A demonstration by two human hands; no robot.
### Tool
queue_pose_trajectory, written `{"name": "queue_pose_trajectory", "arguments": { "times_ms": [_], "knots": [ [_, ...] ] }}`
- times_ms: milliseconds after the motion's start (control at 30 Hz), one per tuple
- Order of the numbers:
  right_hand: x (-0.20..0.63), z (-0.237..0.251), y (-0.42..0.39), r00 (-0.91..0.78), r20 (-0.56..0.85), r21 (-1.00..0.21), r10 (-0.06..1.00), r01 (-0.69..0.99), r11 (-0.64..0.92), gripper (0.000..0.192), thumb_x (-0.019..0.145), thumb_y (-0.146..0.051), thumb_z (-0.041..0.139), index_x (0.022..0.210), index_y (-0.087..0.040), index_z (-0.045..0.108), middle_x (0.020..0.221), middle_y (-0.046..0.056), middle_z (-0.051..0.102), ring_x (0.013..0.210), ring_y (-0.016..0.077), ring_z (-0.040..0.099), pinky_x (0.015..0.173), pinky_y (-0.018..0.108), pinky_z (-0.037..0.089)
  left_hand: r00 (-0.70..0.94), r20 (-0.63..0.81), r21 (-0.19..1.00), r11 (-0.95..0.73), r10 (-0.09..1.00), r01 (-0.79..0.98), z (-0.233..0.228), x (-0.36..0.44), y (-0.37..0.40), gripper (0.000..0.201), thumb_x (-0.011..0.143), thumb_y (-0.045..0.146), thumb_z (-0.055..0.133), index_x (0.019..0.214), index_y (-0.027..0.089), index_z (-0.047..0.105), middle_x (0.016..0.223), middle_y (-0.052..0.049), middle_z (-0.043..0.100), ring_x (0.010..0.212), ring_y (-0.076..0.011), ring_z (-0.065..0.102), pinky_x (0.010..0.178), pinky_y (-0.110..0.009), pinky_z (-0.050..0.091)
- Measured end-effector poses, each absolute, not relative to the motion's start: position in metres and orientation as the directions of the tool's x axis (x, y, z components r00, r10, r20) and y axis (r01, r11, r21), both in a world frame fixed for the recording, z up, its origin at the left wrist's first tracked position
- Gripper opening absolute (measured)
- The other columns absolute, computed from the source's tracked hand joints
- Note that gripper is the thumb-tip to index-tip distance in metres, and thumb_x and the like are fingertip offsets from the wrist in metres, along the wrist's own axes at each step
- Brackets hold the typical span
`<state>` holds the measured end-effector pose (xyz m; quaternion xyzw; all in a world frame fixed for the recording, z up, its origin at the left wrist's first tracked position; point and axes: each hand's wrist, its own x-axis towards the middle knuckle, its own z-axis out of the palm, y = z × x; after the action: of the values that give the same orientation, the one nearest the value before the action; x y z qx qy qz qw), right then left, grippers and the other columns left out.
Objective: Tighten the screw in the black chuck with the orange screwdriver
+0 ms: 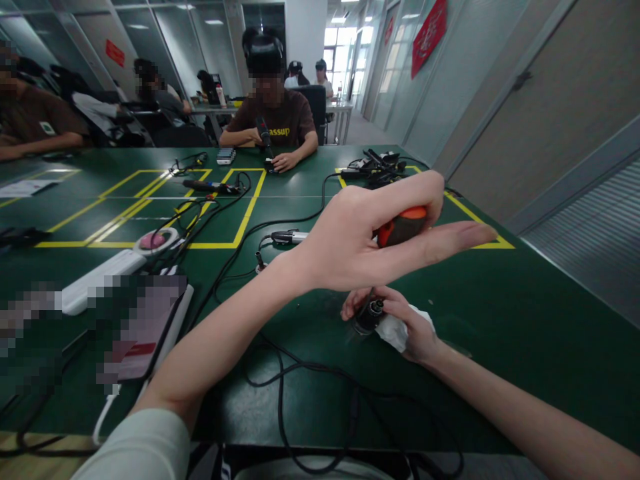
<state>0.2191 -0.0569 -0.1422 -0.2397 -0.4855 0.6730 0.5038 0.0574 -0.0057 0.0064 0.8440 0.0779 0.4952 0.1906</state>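
Observation:
My left hand (360,233) is raised over the table, its fingers curled round an orange-and-black tool handle (403,227). Its thumb points out to the right, and most of the tool is hidden in the grip. Lower and nearer the table, my right hand (413,323) is closed on a small black cylindrical part (369,317) with a stepped top, pinched by the fingers. Crumpled white tissue (394,332) is tucked between the palm and that same part. The two hands are apart from each other.
Black cables (320,367) loop over the green table (530,313). To the left lie a phone (150,327), a white power strip (103,280) and a tape roll (173,237). A silver-and-black pen-shaped tool (290,237) lies behind my left wrist. A co-worker (273,120) sits opposite, near a cable pile (377,167).

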Motion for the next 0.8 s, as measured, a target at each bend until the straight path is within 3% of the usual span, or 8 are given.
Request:
{"name": "queue_pose_trajectory", "arguments": {
  "times_ms": [333, 567, 800],
  "knots": [
    [0.206, -0.141, -0.063, -0.401, 0.134, -0.882, 0.906, -0.465, -0.075, 0.04, 0.093, -0.054, 0.069, 0.085, -0.016, 0.078, 0.076, 0.009, 0.075, 0.075, 0.0256, 0.068, 0.076, 0.037, 0.051, 0.513, 0.798, 0.413, -0.907, 0.316, -0.085, 0.004, 0.056, -0.003, 0.037, 0.103, 0.035, 0.059, 0.073, 0.021, 0.044, 0.072, 0.005, 0.045, 0.063, -0.0065, 0.039, 0.066, -0.025, 0.038],
    [0.204, -0.141, -0.063, -0.385, 0.107, -0.891, 0.917, -0.447, -0.084, 0.044, 0.092, -0.06, 0.069, 0.08, -0.018, 0.074, 0.069, 0.006, 0.072, 0.07, 0.0251, 0.065, 0.072, 0.038, 0.051, 0.6, 0.718, 0.529, -0.837, 0.353, -0.14, 0.002, 0.053, -0.001, 0.039, 0.111, 0.04, 0.031, 0.078, 0.022, 0.042, 0.07, 0.004, 0.049, 0.057, -0.0056, 0.05, 0.061, -0.024, 0.044],
    [0.205, -0.149, -0.063, -0.381, 0.046, -0.908, 0.924, -0.401, -0.12, 0.052, 0.091, -0.068, 0.069, 0.076, -0.019, 0.076, 0.063, 0.005, 0.069, 0.064, 0.0239, 0.061, 0.068, 0.036, 0.049, 0.559, 0.742, 0.476, -0.878, 0.37, -0.051, 0.004, 0.056, -0.01, 0.034, 0.107, 0.034, 0.032, 0.077, 0.023, 0.041, 0.073, 0.002, 0.045, 0.064, -0.0075, 0.047, 0.069, -0.025, 0.045]
  ]
}}
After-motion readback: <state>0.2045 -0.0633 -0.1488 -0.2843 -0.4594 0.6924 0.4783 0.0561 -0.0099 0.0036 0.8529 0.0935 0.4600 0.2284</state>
